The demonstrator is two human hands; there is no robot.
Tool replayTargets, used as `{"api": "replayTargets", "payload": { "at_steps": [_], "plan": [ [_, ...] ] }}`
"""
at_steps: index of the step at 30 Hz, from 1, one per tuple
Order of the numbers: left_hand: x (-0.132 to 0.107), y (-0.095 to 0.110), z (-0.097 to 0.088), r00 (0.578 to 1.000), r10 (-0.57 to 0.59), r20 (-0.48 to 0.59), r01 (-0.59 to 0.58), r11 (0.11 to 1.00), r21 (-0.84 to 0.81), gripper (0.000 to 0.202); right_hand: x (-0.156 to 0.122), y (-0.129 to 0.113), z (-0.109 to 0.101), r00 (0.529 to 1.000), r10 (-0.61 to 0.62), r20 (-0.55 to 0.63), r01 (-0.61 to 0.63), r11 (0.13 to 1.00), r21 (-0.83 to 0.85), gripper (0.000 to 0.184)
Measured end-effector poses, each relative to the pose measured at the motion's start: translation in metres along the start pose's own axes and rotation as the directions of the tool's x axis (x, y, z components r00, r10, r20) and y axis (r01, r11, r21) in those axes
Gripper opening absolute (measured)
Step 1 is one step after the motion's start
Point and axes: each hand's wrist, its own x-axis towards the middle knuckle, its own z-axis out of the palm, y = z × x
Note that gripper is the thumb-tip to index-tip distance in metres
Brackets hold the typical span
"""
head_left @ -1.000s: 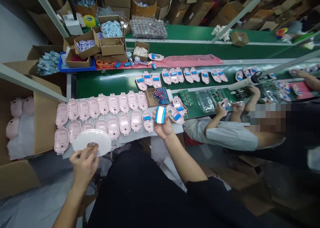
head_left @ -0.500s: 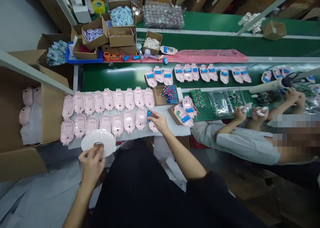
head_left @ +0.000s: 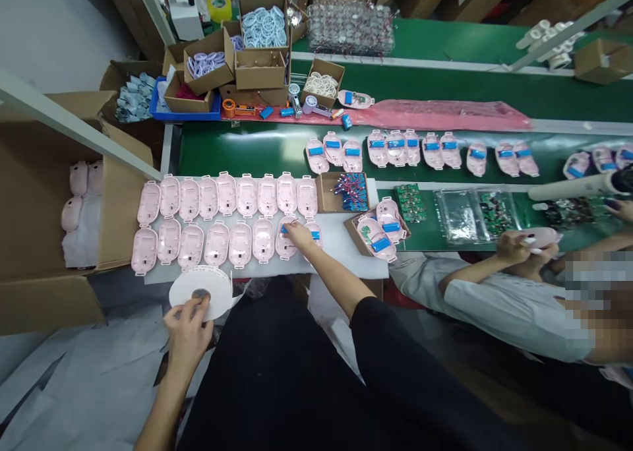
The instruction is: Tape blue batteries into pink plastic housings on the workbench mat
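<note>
My left hand [head_left: 190, 322] grips a roll of white tape [head_left: 180, 286] by its core, fingers in the centre hole, just in front of the table edge. A loose end of tape hangs from the roll's right side. My right hand [head_left: 299, 236] pinches a small blue battery [head_left: 283, 229] at a pink plastic shell [head_left: 285, 248] in the front row; the fingertips partly hide it. Right of that hand, another pink shell has a blue battery [head_left: 315, 235] in it. The other shells of the two rows, such as this pink shell [head_left: 241, 245], lie open side up without batteries.
A cardboard box of wired blue batteries [head_left: 329, 194] stands behind my right hand. Beside it, a carton [head_left: 355, 230] holds pink shells with batteries. Green circuit boards [head_left: 410, 202] lie farther right. A co-worker's hands [head_left: 519, 246] hold a pink part. A large carton [head_left: 123, 220] stands left.
My right hand has moved the blue battery left and down to the second shell from the right. The roll stays in my left hand, more tape hanging loose. The view has shifted left.
</note>
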Motion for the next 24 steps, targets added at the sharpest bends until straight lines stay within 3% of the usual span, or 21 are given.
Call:
{"api": "replayTargets", "payload": {
  "at_steps": [7, 10, 15, 18, 20, 21, 22, 24],
  "plan": [
    [-0.006, -0.006, 0.002, 0.999, -0.016, 0.040, 0.016, 1.000, 0.006, 0.041, -0.002, -0.005, 0.010, 1.000, -0.019, -0.017, 0.019, 1.000, -0.017, 0.051],
    [-0.004, -0.005, 0.002, 0.998, -0.033, 0.049, 0.034, 0.999, -0.017, 0.044, -0.008, -0.002, 0.009, 0.999, -0.050, -0.016, 0.051, 0.996, 0.068, 0.057],
    [0.015, 0.010, -0.004, 0.997, -0.024, -0.069, 0.023, 1.000, -0.012, 0.033, -0.022, -0.007, -0.011, 0.998, -0.005, -0.068, 0.021, 0.971, 0.237, 0.052],
    [0.029, 0.019, -0.004, 0.983, -0.001, -0.182, 0.005, 1.000, 0.021, 0.033, -0.058, -0.031, -0.031, 0.991, 0.069, -0.111, -0.034, 0.955, 0.295, 0.062],
    [0.037, 0.021, 0.000, 0.971, 0.020, -0.238, -0.012, 0.999, 0.035, 0.034, -0.097, -0.059, -0.039, 0.994, 0.011, -0.105, 0.039, 0.889, 0.456, 0.073],
    [0.041, 0.019, 0.003, 0.968, 0.036, -0.250, -0.027, 0.999, 0.037, 0.034, -0.117, -0.077, -0.039, 0.992, -0.091, -0.093, 0.127, 0.821, 0.557, 0.074],
    [0.046, 0.016, 0.007, 0.966, 0.057, -0.254, -0.051, 0.998, 0.034, 0.032, -0.136, -0.095, -0.036, 0.972, -0.219, -0.089, 0.223, 0.727, 0.650, 0.070],
    [0.060, 0.003, 0.017, 0.962, 0.084, -0.261, -0.084, 0.996, 0.013, 0.030, -0.160, -0.128, -0.023, 0.905, -0.406, -0.128, 0.352, 0.545, 0.761, 0.045]
  ]
}}
